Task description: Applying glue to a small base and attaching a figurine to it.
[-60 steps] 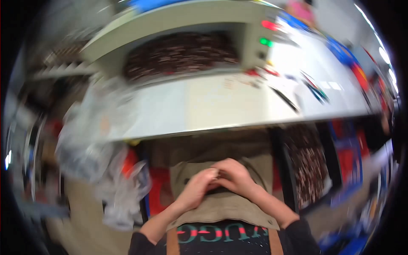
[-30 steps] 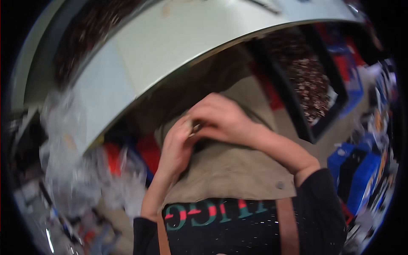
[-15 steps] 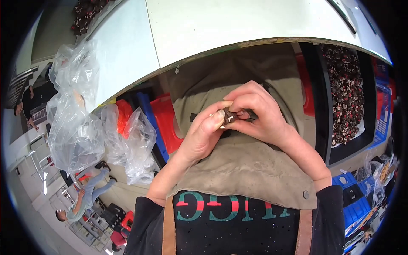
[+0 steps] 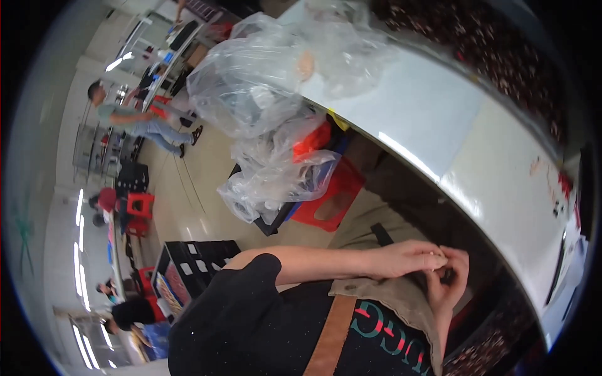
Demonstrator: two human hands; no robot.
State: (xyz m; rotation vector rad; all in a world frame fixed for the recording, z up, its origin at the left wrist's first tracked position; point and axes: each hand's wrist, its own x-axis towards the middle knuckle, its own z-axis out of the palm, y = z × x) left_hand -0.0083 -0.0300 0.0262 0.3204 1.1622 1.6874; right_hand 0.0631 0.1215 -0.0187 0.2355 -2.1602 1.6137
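Note:
In front of my lap, at the lower right, my left hand (image 4: 407,258) and my right hand (image 4: 453,276) meet with fingertips pinched together. Between them is a small dark brown piece with white specks, clear in the earlier picture but mostly covered by my fingers now. Its exact kind cannot be made out. A khaki apron (image 4: 364,287) with a brown strap lies across my black shirt, just below my hands.
A white table (image 4: 426,122) runs beyond my hands, with a heap of small dark pieces (image 4: 476,56) at its far side. Clear plastic bags (image 4: 251,69) hang over its left end. Left are a red stool (image 4: 329,194), a black crate (image 4: 194,263) and a walking person (image 4: 141,122).
The view has swung left, so my hands now appear farther right and lower. Both hands stay together at the small piece. The person at the left is seen striding.

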